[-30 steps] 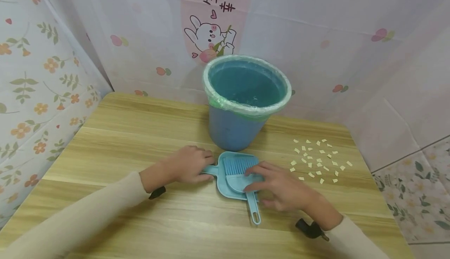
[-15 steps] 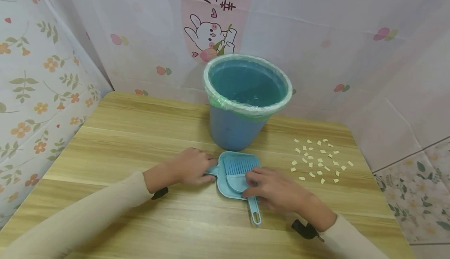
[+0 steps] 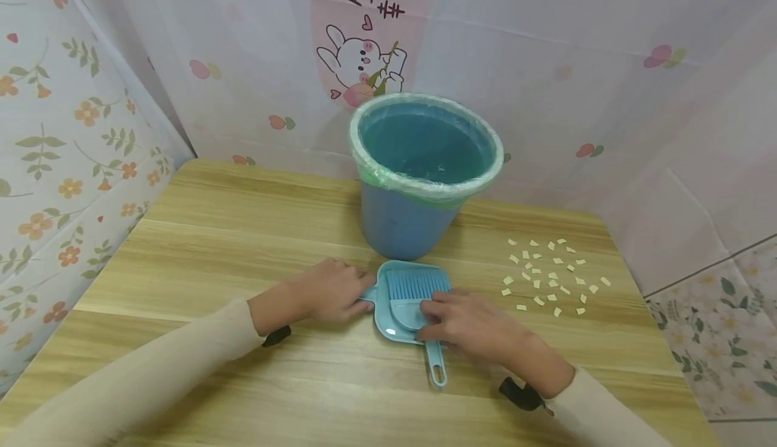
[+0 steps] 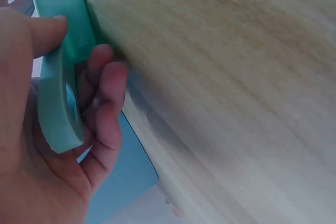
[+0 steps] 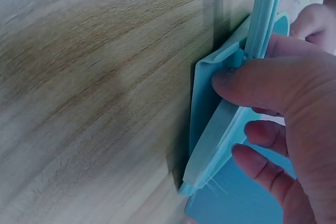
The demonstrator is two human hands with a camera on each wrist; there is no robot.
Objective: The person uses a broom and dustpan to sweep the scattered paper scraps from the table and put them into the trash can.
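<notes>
A light blue dustpan [image 3: 384,319] lies on the table with a matching hand brush [image 3: 405,313] on top of it, bristles pointing away. My left hand [image 3: 334,290] grips the dustpan's handle [image 4: 59,108] from the left; in the left wrist view the thumb lies over it and the fingers curl beneath. My right hand [image 3: 476,322] is at the brush's near right side, where the handle joins the head. Seen from the right wrist, thumb [image 5: 247,85] and forefinger pinch the brush [image 5: 210,145] there, while the other fingers hang loosely bent.
Just behind the dustpan stands a tall blue bin [image 3: 403,224] with a clear liner over its rim. Many small pale yellow paper scraps [image 3: 551,278] are scattered on the wooden table [image 3: 243,231] at the right. Patterned cloth [image 3: 546,96] hangs along the back and sides.
My right hand has come in from hovering with spread fingers and now pinches the brush. My left hand stays on the dustpan handle, almost unmoved.
</notes>
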